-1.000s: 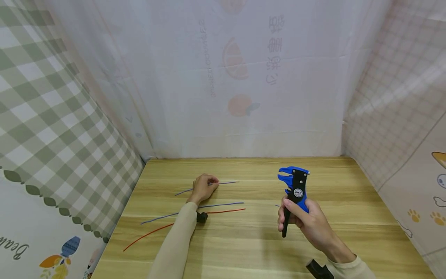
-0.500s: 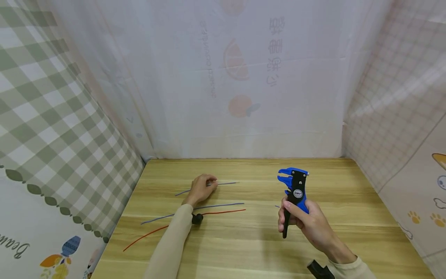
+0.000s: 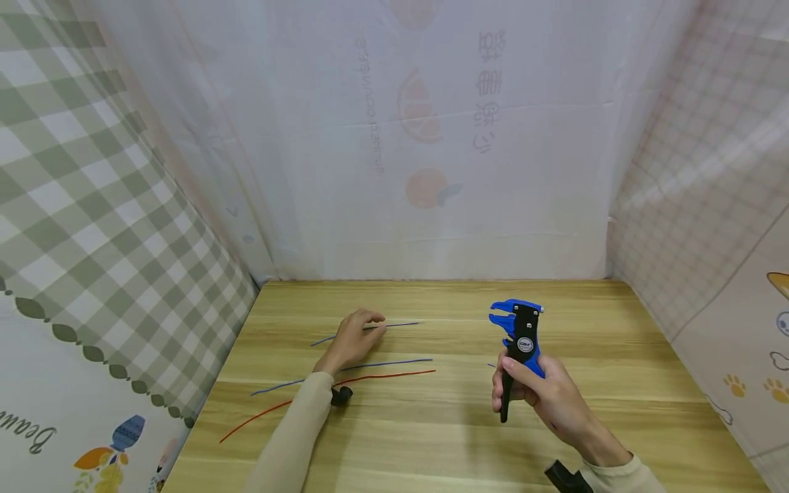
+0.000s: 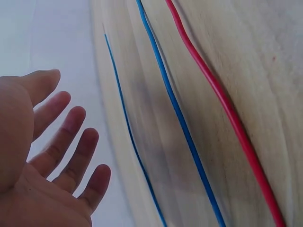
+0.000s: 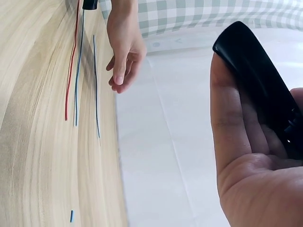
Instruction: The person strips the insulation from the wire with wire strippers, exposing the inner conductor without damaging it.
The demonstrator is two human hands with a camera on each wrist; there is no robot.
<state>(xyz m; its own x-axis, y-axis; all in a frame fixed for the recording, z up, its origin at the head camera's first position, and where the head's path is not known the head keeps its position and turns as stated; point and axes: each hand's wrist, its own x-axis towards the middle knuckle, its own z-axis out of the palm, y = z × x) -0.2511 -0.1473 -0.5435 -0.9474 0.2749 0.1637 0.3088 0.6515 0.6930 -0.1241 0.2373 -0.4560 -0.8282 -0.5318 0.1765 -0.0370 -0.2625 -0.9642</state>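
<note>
Over the far blue wire (image 3: 403, 324) on the table is my left hand (image 3: 353, 340), its fingers spread loosely with nothing between them. The left wrist view shows that hand (image 4: 52, 156) apart from the thin blue wire (image 4: 124, 106). Nearer lie a second blue wire (image 3: 394, 361) and a red wire (image 3: 394, 375), both passing behind the left forearm. On the right, my right hand (image 3: 555, 404) grips the handles of a blue and black wire stripper (image 3: 525, 332), held upright with its jaws apart and pointing left. Only its black handle (image 5: 253, 66) shows in the right wrist view.
A short blue wire offcut (image 5: 72, 216) lies on the wooden table (image 3: 419, 438), close to the right hand in the head view. A white curtain (image 3: 345, 226) hangs at the back, with a green checked cloth (image 3: 123, 226) at the left and a patterned one (image 3: 696, 287) at the right.
My left wrist and forearm have swung slightly left, uncovering more of the red and nearer blue wires. The right hand and wire stripper stay nearly still.
</note>
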